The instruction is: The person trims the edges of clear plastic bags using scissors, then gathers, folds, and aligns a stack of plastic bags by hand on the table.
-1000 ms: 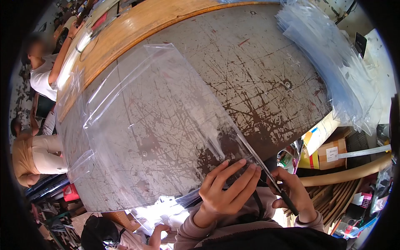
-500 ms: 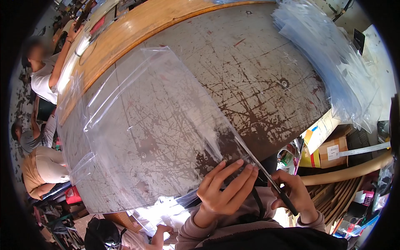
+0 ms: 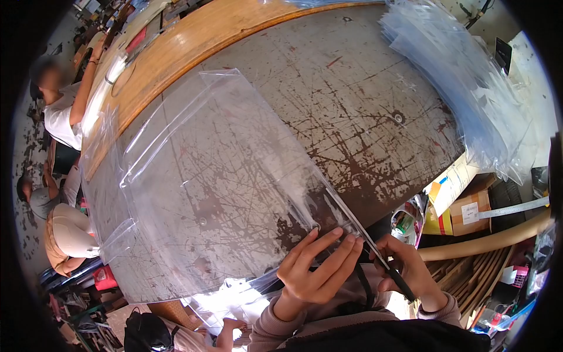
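A clear plastic sheet (image 3: 193, 158) lies across the scratched grey tabletop, with creases along its left and far sides. My left hand (image 3: 321, 273) rests on its near right corner, fingers stretched out and slightly apart; the thumb is mostly hidden. In my right hand (image 3: 413, 267) is what looks like a pair of long scissors (image 3: 400, 284) with black handles. Their narrow metal blades point away from me along the sheet's right edge, just beside my left fingertips. Whether the blades are parted is hard to make out.
A thick stack of bluish plastic sheets (image 3: 463, 94) hangs over the table's right side. A wooden board (image 3: 193, 44) runs along the far edge. Below the right edge are a cardboard box (image 3: 472, 208) and a tan tube (image 3: 487, 237). Other people, including one in a white shirt (image 3: 61, 120), are at left.
My right hand and the scissors have shifted very slightly up and left. My left hand stays in place on the sheet. At left, a bending person has moved a little.
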`<action>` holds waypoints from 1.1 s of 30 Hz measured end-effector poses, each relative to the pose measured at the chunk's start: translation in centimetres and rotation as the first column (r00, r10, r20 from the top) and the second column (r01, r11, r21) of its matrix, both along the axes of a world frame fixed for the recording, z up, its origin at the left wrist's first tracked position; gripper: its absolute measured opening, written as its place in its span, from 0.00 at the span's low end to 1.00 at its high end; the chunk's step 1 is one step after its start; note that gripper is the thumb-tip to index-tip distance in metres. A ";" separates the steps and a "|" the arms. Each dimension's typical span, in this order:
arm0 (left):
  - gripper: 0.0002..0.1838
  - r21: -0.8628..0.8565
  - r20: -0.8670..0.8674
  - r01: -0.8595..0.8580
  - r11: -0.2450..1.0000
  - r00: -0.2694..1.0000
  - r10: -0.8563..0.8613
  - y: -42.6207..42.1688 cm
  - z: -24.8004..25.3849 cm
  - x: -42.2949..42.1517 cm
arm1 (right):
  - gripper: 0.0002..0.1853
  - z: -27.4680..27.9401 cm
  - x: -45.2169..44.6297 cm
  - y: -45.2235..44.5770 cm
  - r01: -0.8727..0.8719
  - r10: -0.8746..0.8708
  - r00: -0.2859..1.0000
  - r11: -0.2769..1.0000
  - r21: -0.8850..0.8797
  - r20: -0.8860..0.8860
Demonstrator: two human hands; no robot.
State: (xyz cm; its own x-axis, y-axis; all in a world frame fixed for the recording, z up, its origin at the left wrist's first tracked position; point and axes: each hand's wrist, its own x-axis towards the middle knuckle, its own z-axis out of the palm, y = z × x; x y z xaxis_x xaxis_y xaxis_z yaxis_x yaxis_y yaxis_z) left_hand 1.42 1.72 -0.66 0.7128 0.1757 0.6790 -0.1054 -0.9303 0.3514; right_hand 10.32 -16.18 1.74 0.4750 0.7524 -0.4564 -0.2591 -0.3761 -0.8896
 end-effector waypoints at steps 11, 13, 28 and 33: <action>0.08 0.001 -0.023 0.005 1.000 1.000 -0.004 0.1 0.3 0.1 | 0.37 -0.2 -0.5 -0.2 0.053 -0.054 0.998 0.998 -0.031 -0.039; 0.08 0.003 -0.018 0.002 1.000 1.000 -0.002 0.1 0.2 0.1 | 0.37 -0.1 -0.4 -0.3 0.030 -0.032 0.999 0.997 -0.071 -0.018; 0.08 -0.018 -0.042 0.037 0.999 0.998 -0.038 0.1 0.2 -0.2 | 0.37 -0.5 -0.6 0.6 0.105 -0.106 0.994 0.994 -0.012 -0.016; 0.08 -0.018 -0.032 0.046 0.999 0.998 -0.047 0.1 0.1 -0.3 | 0.36 -0.4 -0.7 0.7 0.137 -0.139 0.989 0.990 -0.042 -0.053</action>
